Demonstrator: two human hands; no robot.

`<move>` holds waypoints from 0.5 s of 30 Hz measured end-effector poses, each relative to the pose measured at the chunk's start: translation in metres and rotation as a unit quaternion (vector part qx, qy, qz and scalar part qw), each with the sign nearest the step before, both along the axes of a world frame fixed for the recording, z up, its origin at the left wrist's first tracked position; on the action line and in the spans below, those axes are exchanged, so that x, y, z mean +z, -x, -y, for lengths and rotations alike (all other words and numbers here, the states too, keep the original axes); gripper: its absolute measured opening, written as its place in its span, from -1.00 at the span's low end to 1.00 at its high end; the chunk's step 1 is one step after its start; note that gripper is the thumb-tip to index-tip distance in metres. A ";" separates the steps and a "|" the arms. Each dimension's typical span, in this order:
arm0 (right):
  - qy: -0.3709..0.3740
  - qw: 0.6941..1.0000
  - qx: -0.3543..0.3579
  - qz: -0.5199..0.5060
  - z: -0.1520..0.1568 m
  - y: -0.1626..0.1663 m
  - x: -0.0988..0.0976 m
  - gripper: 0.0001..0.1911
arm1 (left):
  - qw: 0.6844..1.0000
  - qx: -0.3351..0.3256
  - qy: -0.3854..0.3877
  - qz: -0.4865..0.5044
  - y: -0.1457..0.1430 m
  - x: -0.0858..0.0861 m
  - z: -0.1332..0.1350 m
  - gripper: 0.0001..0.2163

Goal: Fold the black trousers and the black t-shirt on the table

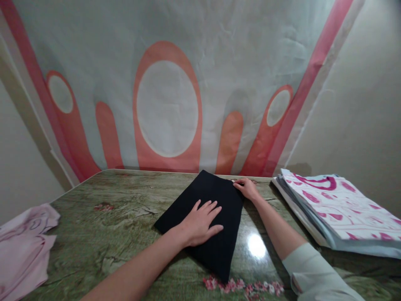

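A folded black garment point(230, 217) lies at a slant on the wood-patterned table, its far edge near the back of the tabletop. My left hand point(202, 221) rests flat on top of it with the fingers spread. At the garment's far right corner, my right hand point(247, 189) pinches the edge between thumb and fingers. A small white bit, perhaps a label, shows beside those fingertips. The underside of the garment is hidden.
A stack of folded clothes point(341, 209), with a white and pink printed piece on top, sits at the right. Crumpled pink fabric point(28, 251) lies at the left edge. Behind the table point(125, 200) stands a wall with a printed sheet point(250, 54).
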State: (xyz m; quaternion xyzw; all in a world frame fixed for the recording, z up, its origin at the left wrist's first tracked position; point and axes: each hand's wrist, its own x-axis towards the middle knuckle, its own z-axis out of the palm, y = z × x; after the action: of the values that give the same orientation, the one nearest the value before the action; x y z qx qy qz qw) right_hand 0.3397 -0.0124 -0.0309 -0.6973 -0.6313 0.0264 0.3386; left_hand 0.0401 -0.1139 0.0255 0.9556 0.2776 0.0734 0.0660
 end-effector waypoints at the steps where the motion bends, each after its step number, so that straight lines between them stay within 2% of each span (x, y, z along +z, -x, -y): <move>1: 0.003 1.000 0.006 -0.002 0.000 -0.003 -0.002 -0.81 | 1.000 -0.022 0.005 0.000 0.001 0.002 0.008 -0.47; 6: 0.010 1.000 0.022 -0.019 0.001 -0.010 -0.007 -0.80 | 0.997 -0.078 0.010 0.004 0.009 0.006 0.032 -0.43; 11: -0.004 0.999 0.038 -0.032 0.011 -0.015 -0.006 -0.75 | 0.994 -0.103 0.025 -0.001 0.018 0.008 0.021 -0.45; 15: -0.033 0.998 0.048 -0.026 0.020 -0.019 -0.003 -0.70 | 0.996 -0.079 0.019 0.022 0.028 0.010 0.026 -0.52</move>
State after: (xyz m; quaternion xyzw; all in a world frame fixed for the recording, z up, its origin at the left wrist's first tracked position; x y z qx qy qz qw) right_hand 0.3587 -0.0328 -0.0338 -0.6540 -0.6552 0.0403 0.3760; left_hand 0.0119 -0.1397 0.0358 0.9712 0.2013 0.0835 0.0962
